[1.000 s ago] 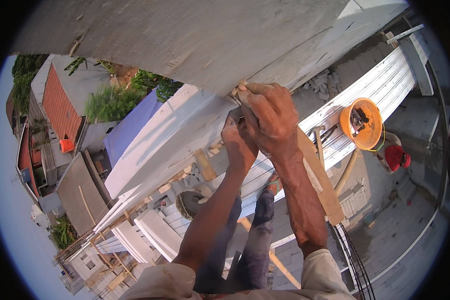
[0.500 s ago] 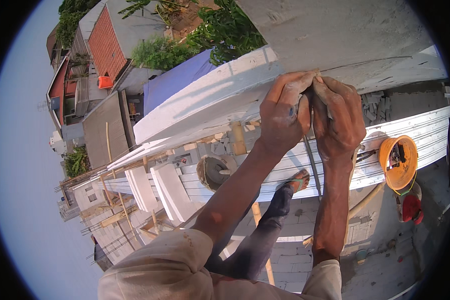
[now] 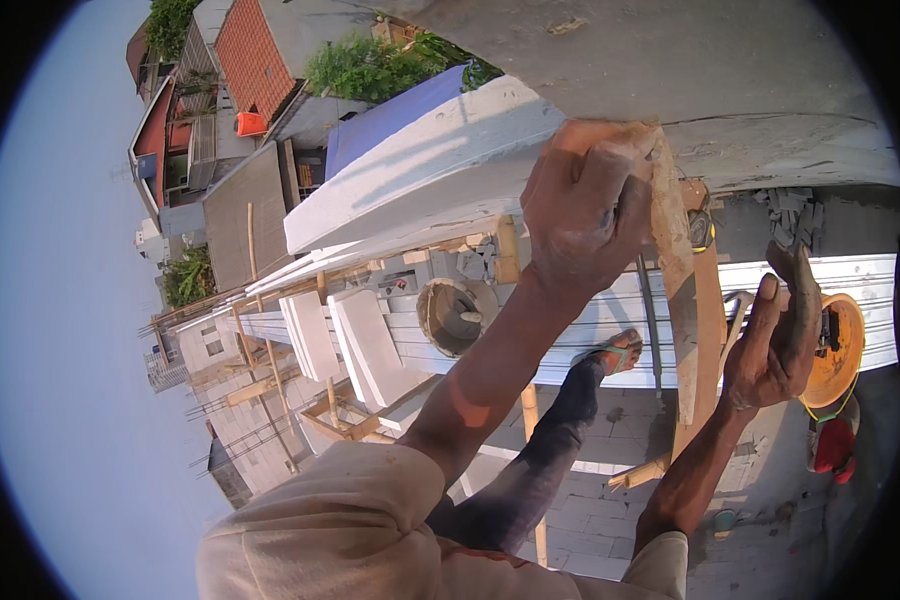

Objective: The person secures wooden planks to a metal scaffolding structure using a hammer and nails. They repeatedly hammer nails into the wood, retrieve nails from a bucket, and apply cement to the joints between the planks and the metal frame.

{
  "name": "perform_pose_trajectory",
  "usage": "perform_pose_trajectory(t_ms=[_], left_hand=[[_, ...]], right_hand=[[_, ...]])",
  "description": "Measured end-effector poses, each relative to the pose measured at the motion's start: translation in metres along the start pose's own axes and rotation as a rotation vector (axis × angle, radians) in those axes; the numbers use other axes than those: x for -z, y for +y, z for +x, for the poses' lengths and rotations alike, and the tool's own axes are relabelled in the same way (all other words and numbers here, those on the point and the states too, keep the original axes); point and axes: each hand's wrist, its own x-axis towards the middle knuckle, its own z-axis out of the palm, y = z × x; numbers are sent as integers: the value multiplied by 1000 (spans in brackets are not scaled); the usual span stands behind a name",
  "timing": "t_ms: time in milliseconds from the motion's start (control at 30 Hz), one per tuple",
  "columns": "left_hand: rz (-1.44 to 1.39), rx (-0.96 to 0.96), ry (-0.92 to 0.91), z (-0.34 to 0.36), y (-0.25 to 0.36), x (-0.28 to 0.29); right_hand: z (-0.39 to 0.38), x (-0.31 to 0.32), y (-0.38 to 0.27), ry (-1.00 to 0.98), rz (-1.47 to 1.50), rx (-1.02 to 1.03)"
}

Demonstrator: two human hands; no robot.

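My left hand (image 3: 587, 210) is closed round the upper end of a mortar-stained wooden strip (image 3: 673, 255), close against the grey plastered wall surface (image 3: 730, 70). The strip hangs down past the hand, its lower end tapering. My right hand (image 3: 775, 345) is off to the right, apart from the strip, fingers stretched out and together, thumb apart, holding nothing. Behind it, partly covered, is an orange bucket (image 3: 842, 352) with dark tools inside.
Under me runs a ribbed metal platform (image 3: 590, 350), my sandalled foot (image 3: 622, 352) on it. A mortar bucket (image 3: 457, 318) and white blocks (image 3: 370, 345) stand left of it. Bamboo poles (image 3: 533, 450) and a brown board (image 3: 710, 340) rise nearby. Ground lies far below.
My hands were together at the wall edge. The right hand has come away down and to the right and opened; the left keeps hold, and the strip now shows broadside.
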Motion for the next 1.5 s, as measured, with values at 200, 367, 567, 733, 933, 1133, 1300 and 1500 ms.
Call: perform_pose_trajectory(t_ms=[200,367,567,733,933,1133,1300,1500], left_hand=[[237,-70,-58,-10,0,6],[83,-52,-24,-9,-11,4],[281,-117,13,-11,-22,14],[257,-54,74,-9,-19,11],[277,-161,21,-9,-16,12],[103,-71,-47,-9,-16,17],[13,-28,-54,-12,-8,6],[-25,20,-49,-6,0,7]], right_hand=[[-102,114,206,61,-309,-829],[-234,199,349,-196,-772,-919],[-297,197,414,-578,-788,-1057],[-325,187,447,-669,-786,-1026],[-352,189,490,-652,-776,-1003],[-335,203,463,-333,-932,-749],[-257,185,336,-286,-417,-995],[-182,147,101,-243,-43,-979]])
